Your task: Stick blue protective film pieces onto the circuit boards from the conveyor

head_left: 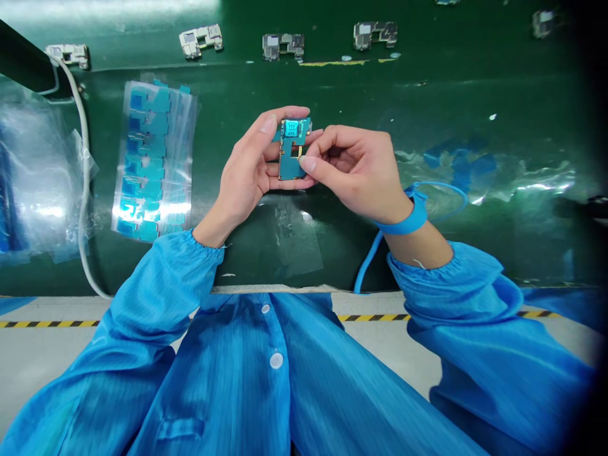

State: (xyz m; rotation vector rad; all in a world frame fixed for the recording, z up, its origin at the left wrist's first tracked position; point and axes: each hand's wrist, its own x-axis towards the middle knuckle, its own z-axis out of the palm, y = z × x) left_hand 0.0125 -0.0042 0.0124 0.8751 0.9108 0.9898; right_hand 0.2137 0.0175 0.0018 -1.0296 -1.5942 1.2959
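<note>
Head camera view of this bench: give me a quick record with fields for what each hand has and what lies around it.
left hand: holds the small blue circuit board against its fingers
right hand: thumb tip on the board's lower right edge
right wrist: blue wrist strap with coiled blue cord
left of hands: stack of clear film sheets with blue pieces
beyond hands: row of metal frames
surface: green bench mat
</note>
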